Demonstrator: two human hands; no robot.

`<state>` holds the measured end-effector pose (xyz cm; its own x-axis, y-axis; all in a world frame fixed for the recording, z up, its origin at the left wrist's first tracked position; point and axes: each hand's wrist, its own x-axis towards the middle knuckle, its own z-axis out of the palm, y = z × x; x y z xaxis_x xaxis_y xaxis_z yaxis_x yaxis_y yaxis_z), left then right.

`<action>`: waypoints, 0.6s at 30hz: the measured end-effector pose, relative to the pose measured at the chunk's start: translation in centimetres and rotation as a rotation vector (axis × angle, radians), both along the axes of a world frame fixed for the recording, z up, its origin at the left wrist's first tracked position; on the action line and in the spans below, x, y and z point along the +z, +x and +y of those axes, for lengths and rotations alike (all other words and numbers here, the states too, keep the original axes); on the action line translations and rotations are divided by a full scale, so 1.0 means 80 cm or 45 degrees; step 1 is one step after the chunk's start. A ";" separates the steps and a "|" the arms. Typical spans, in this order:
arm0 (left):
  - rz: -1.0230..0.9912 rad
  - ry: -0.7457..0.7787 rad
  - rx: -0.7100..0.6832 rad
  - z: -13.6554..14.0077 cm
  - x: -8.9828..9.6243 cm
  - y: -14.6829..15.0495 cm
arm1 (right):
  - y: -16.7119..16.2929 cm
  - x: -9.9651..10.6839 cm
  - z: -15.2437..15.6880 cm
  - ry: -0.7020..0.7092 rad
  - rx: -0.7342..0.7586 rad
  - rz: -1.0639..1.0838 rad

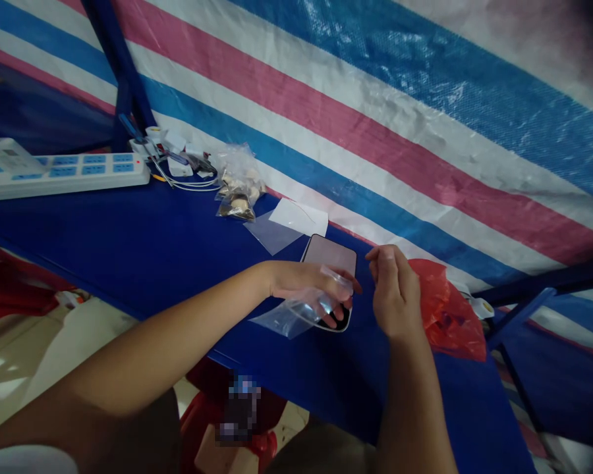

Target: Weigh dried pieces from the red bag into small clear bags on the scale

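Observation:
My left hand (311,280) is closed on a clear plastic bag (292,317), which hangs below and in front of the fingers. Under that hand lies a smartphone (329,250) on the blue table (143,243), partly hidden by hand and bag. To the right of the phone my right hand (396,289) is held above the table with its fingers curled together. Whether anything is between those fingers is hidden. A crumpled red plastic bag (447,313) lies just beyond the right hand.
A white sheet (304,216) and a clear plastic sheet (274,232) lie behind the phone. Bagged small pieces (242,187) sit at the back edge, near cables (192,184) and a white power strip (79,171). A striped tarp (326,118) walls off the back.

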<state>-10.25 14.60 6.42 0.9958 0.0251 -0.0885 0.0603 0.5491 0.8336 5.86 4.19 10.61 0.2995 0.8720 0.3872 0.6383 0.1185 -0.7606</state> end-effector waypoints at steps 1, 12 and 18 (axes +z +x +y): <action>0.010 0.020 -0.028 -0.005 0.001 0.003 | -0.004 0.003 -0.004 -0.013 -0.009 -0.092; -0.141 -0.124 -0.010 -0.022 -0.015 0.020 | -0.013 -0.001 -0.009 -0.043 0.293 0.053; -0.203 -0.197 0.024 -0.019 -0.013 0.020 | -0.015 0.002 -0.008 0.049 0.276 -0.053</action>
